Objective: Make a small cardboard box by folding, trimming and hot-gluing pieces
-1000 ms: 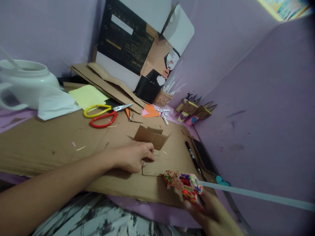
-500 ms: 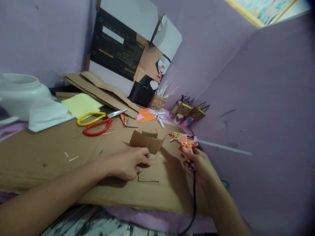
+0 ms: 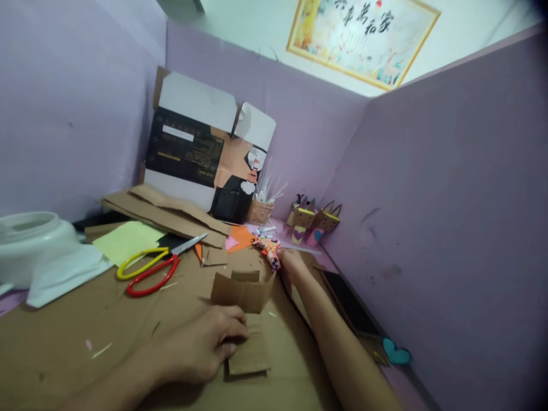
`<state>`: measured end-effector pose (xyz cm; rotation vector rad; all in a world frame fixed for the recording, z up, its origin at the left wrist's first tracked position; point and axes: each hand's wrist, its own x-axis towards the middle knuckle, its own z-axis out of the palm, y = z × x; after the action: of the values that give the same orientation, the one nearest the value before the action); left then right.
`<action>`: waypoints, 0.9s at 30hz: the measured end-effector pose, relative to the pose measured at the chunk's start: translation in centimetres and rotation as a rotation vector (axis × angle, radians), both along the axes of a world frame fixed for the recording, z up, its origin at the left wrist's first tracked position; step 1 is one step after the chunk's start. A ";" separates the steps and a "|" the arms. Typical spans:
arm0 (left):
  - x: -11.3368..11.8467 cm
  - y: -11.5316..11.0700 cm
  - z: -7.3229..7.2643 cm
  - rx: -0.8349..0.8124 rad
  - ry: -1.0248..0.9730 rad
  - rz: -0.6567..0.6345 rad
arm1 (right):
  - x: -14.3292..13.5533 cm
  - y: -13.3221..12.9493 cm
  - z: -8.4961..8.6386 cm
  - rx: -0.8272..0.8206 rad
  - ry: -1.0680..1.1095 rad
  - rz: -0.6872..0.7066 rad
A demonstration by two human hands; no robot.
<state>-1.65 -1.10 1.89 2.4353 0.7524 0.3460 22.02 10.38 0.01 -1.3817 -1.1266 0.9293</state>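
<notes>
My left hand [image 3: 209, 342] rests with curled fingers on a small folded cardboard piece [image 3: 252, 354], holding it against the cardboard work surface [image 3: 77, 365]. That piece has an upright flap [image 3: 242, 294] at its far end and a low folded edge at the near end. Farther away, my right hand [image 3: 293, 267] is closed at the handle of a colourful patterned hot glue gun [image 3: 269, 248], low over the back of the surface; its fingertips are partly hidden. A dark cord trails from the gun under my right forearm.
Scissors with yellow and red handles [image 3: 148, 271] lie left of the piece. Behind are yellow-green paper [image 3: 124, 242], cardboard sheets [image 3: 166, 211], orange paper [image 3: 240, 238] and a cup of white sticks [image 3: 261, 211]. Small cardboard figures [image 3: 303, 220] stand near the right wall; a white pot [image 3: 34, 245] stands left.
My right hand has carried the glue gun forward and left, down toward the back of the surface. My left hand stays on the cardboard piece. The view has tilted upward.
</notes>
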 end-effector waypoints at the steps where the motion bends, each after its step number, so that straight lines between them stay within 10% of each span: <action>1: 0.0 0.0 0.0 -0.001 -0.004 0.008 | 0.3 -0.9 0.4 0.015 -0.048 -0.008; 10: 0.1 0.0 -0.5 0.013 -0.102 0.062 | -0.4 -10.3 1.8 0.315 -0.348 0.295; 18: -0.4 0.5 -1.5 0.083 -0.262 0.063 | -2.0 -9.1 0.8 0.441 -0.498 0.336; 24: -0.4 1.6 -1.2 0.482 -0.549 0.472 | -2.8 -8.8 1.7 0.434 -0.497 0.340; 27: 0.6 2.5 -0.5 0.493 -0.391 0.445 | -3.7 -8.9 1.9 0.503 -0.479 0.358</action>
<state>-1.01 1.43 1.34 2.4837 1.1231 1.2694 18.29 1.48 1.96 -1.0187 -1.8702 0.4991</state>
